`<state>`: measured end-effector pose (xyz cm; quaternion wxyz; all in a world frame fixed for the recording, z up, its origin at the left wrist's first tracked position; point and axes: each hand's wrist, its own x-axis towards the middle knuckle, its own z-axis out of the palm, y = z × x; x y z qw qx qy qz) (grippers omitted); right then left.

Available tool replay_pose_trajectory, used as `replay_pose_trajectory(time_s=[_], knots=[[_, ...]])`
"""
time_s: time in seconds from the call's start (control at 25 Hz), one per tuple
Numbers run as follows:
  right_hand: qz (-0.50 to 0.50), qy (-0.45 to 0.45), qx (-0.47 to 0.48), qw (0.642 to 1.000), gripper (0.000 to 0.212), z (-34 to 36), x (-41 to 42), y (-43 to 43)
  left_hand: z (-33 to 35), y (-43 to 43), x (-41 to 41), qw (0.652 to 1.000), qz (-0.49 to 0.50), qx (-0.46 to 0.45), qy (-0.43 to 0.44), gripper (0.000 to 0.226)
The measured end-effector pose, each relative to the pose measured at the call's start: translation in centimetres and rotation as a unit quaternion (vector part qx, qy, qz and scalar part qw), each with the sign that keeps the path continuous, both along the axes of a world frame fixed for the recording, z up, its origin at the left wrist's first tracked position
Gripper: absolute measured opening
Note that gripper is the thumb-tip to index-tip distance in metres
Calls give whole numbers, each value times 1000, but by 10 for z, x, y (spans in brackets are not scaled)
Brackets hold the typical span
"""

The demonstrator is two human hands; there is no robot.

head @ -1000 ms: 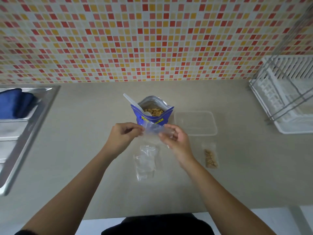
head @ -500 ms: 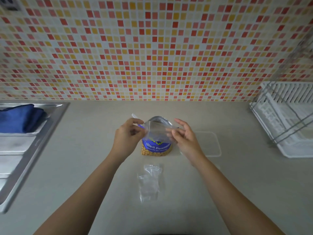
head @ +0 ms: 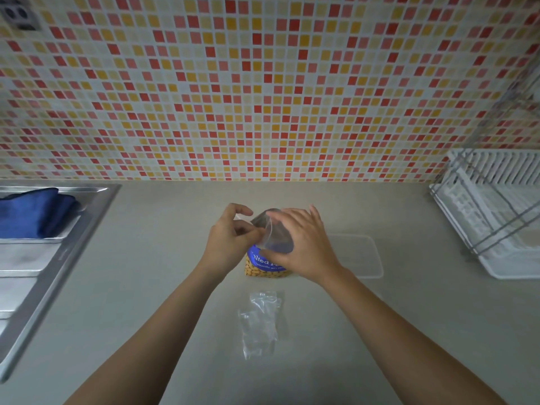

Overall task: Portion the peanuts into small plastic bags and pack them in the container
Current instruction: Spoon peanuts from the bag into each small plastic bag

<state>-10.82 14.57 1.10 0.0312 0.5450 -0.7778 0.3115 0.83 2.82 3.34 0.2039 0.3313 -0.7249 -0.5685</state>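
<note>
Home kitchen, probably: mosaic tile backsplash (head: 263,83), steel sink (head: 43,258), dish rack (head: 491,217).

Both hands hold a small clear bag (head: 276,236) up in front of the blue peanut pack (head: 264,266). Left hand (head: 230,241) pinches its left edge, right hand (head: 302,244) grips its right side. Loose empty bags (head: 260,324) lie on the counter (head: 152,287) nearer the body. Clear container (head: 361,257) sits just right of the pack. Blue cloth (head: 35,211) at the sink, dish rack (head: 491,217) far right.
</note>
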Motion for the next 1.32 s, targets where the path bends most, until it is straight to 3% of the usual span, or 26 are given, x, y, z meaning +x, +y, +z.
replay_pose_trajectory(time_s=[0.12,0.24,0.32,0.4,0.52,0.6,0.72,0.8,0.92,1.04,1.12,1.32], knots=[[2,-70,-49,996,52,-3,-3,1,1,1,0,1000,-11,6,5,24],[-15,-232,-105,967,52,-6,-11,5,0,-11,-1,987,116,-106,24,22],[-38,-321,-122,938,53,-7,-18,8,-3,-29,-5,975,172,-131,-41,40],[-56,-373,-128,917,51,-11,-24,10,-9,-41,-13,981,115,-96,-125,50],[-74,-384,-97,915,48,-19,-29,13,-16,-39,-23,985,33,-130,-112,29],[-78,-385,-75,916,50,-26,-32,13,-12,-33,-24,975,-8,-204,-84,25],[-86,-391,-57,915,47,-34,-37,14,1,-29,-25,920,-57,-386,-36,21],[-87,-400,-44,911,44,-37,-39,16,5,-30,-29,902,-70,-423,-58,22],[-92,-414,-48,904,55,-41,-39,18,-11,-33,-35,946,-43,-297,-123,28],[-87,-433,-51,896,50,-43,-39,19,-28,-32,-37,981,66,-126,-130,31],[-80,-443,-43,892,42,-40,-39,21,-31,-32,-40,990,91,-20,-110,28],[-84,-448,-56,888,50,-31,-41,21,-31,-41,-37,981,117,150,-39,24]])
